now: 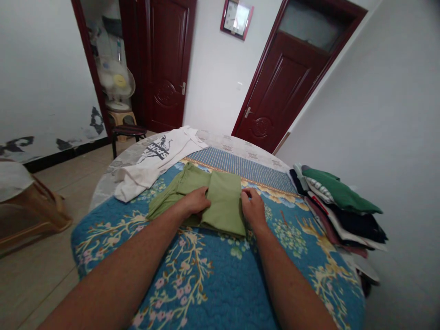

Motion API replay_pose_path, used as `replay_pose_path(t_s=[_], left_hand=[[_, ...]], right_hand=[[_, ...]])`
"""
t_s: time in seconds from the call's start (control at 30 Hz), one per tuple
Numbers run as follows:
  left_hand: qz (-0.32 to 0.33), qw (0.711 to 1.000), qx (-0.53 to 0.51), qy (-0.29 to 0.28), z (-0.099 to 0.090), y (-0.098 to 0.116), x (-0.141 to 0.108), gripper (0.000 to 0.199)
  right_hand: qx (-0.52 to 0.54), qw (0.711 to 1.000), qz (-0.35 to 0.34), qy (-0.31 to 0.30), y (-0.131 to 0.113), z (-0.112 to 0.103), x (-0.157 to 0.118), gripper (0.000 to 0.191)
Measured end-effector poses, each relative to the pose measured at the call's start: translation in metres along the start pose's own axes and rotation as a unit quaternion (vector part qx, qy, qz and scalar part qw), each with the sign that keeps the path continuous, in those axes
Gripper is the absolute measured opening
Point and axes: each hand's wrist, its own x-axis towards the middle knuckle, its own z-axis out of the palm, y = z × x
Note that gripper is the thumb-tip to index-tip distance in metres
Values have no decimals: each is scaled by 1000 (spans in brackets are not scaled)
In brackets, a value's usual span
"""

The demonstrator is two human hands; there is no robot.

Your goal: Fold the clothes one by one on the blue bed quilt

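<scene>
A light green garment (225,201) lies partly folded on the table; its right part is a neat rectangle, while the left part is spread and wrinkled. My left hand (197,201) rests on the garment with curled fingers, gripping cloth at the inner edge of the folded panel. At the panel's right edge, my right hand (253,207) is closed with its fingertips pinching the cloth. Some fingertips of both hands are hidden. Beyond and left of the green garment lies a white printed shirt (165,156), spread out.
A blue floral quilted cover (220,284) lies over the round table. A stack of folded clothes (343,206) stands at the right edge by the wall. To the left are a stool (129,130), a fan (117,82) and a wooden chair (34,215).
</scene>
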Motion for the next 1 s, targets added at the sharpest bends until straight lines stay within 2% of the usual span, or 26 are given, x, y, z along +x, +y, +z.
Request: replay_pose_path(t_s=[0.07,0.17,0.23,0.3,0.37,0.43,0.53,0.7,0.87,1.0], left_hand=[[0,996,88,8,-3,1,0,59],[17,968,239,76,-2,4,0,67],[43,942,310,124,2,5,-1,63],[100,920,349,149,10,6,-3,55],[170,902,374,133,19,4,-4,51],[211,886,401,97,28,0,-5,52],[190,875,435,89,36,-7,-4,57],[138,877,447,108,37,-13,-5,65],[120,872,463,105,38,-9,-9,70],[110,872,468,98,38,-7,-10,72]], right_hand=[[-25,999,-34,-7,5,5,-4,36],[-75,992,-102,-10,5,11,-9,44],[-104,984,-138,-35,0,16,-13,51],[-136,976,-146,-84,-6,23,-20,56],[-170,968,-126,-131,-13,30,-28,63],[-198,962,-102,-160,-18,35,-35,67],[-211,958,-83,-177,-22,38,-39,67],[-212,960,-50,-178,-22,42,-30,68],[-223,954,7,-200,-19,54,2,72],[-222,955,25,-198,-18,66,34,78]])
